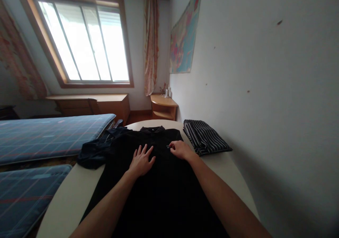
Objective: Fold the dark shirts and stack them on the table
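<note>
A black polo shirt (159,192) is spread over the round white table, its collar (153,129) at the far end and a small pale logo on the right of the chest. Flat on the left side of the chest rests my left hand (142,161), fingers spread, gripping nothing. My right hand (181,149) is at the shirt's right chest edge, beside the logo, with its fingers curled together on the cloth. Just right of that hand is a folded black garment with white stripes (208,137). A dark navy garment (92,155) lies bunched to the left of the shirt.
The round table (238,188) stands against a white wall (286,125). At left are blue plaid mattresses (53,137). Farther back are a wooden desk (111,98), a chair, and a corner shelf (164,100) holding small items, below a window.
</note>
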Motion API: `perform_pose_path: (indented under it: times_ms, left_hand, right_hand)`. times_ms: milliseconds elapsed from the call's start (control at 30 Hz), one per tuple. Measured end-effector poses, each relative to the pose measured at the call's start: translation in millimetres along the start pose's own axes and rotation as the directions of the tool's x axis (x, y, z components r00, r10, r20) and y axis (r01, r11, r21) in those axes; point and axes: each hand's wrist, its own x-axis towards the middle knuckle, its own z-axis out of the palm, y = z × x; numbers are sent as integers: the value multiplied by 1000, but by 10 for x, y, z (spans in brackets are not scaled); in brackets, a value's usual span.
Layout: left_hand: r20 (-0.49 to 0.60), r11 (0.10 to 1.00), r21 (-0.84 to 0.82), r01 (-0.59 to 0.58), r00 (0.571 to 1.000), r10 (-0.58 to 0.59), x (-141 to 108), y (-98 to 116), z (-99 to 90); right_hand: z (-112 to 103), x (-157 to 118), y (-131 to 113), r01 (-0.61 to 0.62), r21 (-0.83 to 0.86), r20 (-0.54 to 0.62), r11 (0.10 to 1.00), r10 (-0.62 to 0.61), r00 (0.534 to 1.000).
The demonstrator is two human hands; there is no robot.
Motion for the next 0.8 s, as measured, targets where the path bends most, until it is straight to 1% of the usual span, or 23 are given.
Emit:
perform_pose_path:
  times_ms: [67,167,267,400,533,633,800]
  left_hand:
    - [0,1000,3,1,1000,-1,3,-4,7]
    - [-2,1000,5,4,1000,-4,3,-8,3]
    - [-8,1000,-3,-2,1000,2,-1,-6,-15]
    - [-3,1000,-13,3,1000,-3,7,1,-35]
    - [-12,1000,-22,7,1000,-7,41,-4,-32]
    - [-18,999,-33,7,1000,-7,74,-21,-21]
    - [-24,999,-46,3,1000,-4,117,-58,6]
  right_hand:
    - [42,67,-8,-44,-37,-42,998,43,998]
    - [62,250,6,-102,-69,-107,992,95,990]
    - [76,479,14,-111,-85,-143,990,98,985]
    - [116,794,-23,-85,-102,-169,991,67,983]
    - [161,1098,-96,-72,-103,-173,992,54,983]
    - [196,1301,-142,-86,-98,-161,991,69,985]
    - [319,1548,-186,-132,-101,-81,986,124,989]
